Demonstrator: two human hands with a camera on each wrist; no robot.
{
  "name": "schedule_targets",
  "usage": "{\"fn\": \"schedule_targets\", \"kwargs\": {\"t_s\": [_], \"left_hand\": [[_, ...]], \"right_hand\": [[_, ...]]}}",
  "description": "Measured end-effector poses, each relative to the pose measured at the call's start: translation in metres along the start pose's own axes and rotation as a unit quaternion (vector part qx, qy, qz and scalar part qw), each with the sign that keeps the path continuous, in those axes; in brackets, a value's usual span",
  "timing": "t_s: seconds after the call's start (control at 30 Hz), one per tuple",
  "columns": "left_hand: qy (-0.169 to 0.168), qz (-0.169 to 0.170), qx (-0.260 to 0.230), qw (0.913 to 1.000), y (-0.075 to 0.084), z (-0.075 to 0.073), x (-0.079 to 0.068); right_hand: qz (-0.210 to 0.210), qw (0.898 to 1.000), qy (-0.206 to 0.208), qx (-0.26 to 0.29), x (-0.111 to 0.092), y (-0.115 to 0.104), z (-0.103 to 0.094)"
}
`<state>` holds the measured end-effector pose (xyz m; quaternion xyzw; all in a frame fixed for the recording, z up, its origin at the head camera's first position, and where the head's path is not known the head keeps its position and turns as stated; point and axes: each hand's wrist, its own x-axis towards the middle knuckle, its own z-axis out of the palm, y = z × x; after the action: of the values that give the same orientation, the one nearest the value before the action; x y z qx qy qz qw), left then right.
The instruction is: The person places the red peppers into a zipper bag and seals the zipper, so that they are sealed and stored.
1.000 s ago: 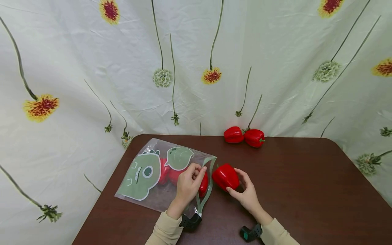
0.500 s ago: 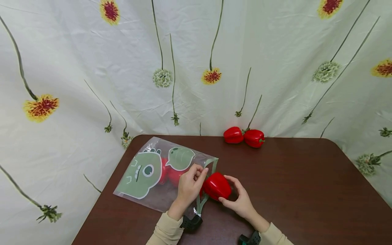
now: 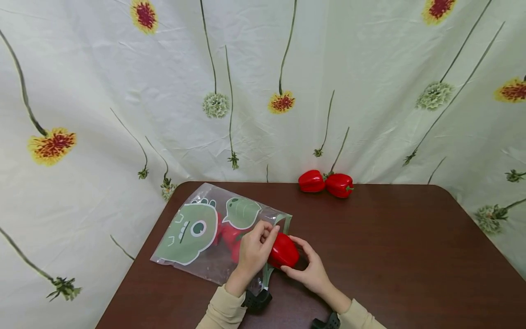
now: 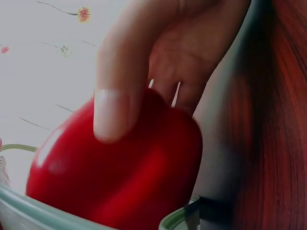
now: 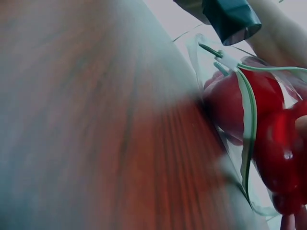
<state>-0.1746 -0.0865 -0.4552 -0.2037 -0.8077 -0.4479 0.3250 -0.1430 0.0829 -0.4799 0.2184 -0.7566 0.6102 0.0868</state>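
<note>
In the head view my left hand [image 3: 255,246] pinches the mouth edge of a clear zip bag [image 3: 213,269] with green cartoon prints, which lies on the table. Several red peppers [image 3: 231,235] show through its plastic. My right hand [image 3: 310,269] grips a red bell pepper [image 3: 284,251] at the bag's mouth, its left part behind the left hand. The left wrist view has the right thumb [image 4: 115,112] pressed on this pepper, above the bag's green rim [image 4: 43,215]. In the right wrist view the green zip strip [image 5: 248,115] runs past the peppers.
Two more red bell peppers [image 3: 339,185] lie side by side at the table's back edge. The dark brown table [image 3: 402,256] extends to the right of the hands. Behind it hangs a white cloth [image 3: 370,91] printed with flowers.
My right hand has carried the bell pepper leftward and slightly down, from beside the bag into its mouth. The left hand has stayed at the bag's edge. Peppers inside the bag have shifted slightly.
</note>
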Motion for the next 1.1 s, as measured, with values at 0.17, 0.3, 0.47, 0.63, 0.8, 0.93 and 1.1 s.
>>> {"fn": "schedule_targets", "kwargs": {"t_s": [0.17, 0.3, 0.47, 0.63, 0.8, 0.93, 1.1], "left_hand": [[-0.011, 0.001, -0.017, 0.9998, 0.001, 0.001, -0.001], [-0.015, 0.000, -0.020, 0.9997, 0.001, 0.003, -0.002], [-0.011, -0.002, -0.012, 0.9999, 0.001, 0.002, -0.002], [-0.004, 0.003, -0.012, 0.9999, -0.001, 0.000, -0.001], [-0.004, 0.000, -0.013, 0.9999, 0.000, 0.000, 0.000], [-0.010, -0.002, -0.008, 0.9999, 0.000, 0.001, 0.000], [-0.017, -0.005, -0.002, 0.9998, -0.001, 0.000, -0.001]], "right_hand": [[0.028, 0.999, 0.042, -0.008, 0.004, -0.004, 0.012], [0.042, 0.996, 0.080, -0.013, 0.010, -0.006, 0.023], [0.062, 0.993, 0.098, 0.013, 0.015, -0.007, 0.029], [0.060, 0.995, 0.071, 0.030, 0.015, -0.005, 0.030], [-0.003, 0.997, 0.046, 0.056, 0.014, 0.002, 0.031], [0.015, 0.997, 0.052, 0.061, 0.015, 0.003, 0.031], [0.053, 0.996, 0.062, 0.028, 0.019, -0.002, 0.030]]}}
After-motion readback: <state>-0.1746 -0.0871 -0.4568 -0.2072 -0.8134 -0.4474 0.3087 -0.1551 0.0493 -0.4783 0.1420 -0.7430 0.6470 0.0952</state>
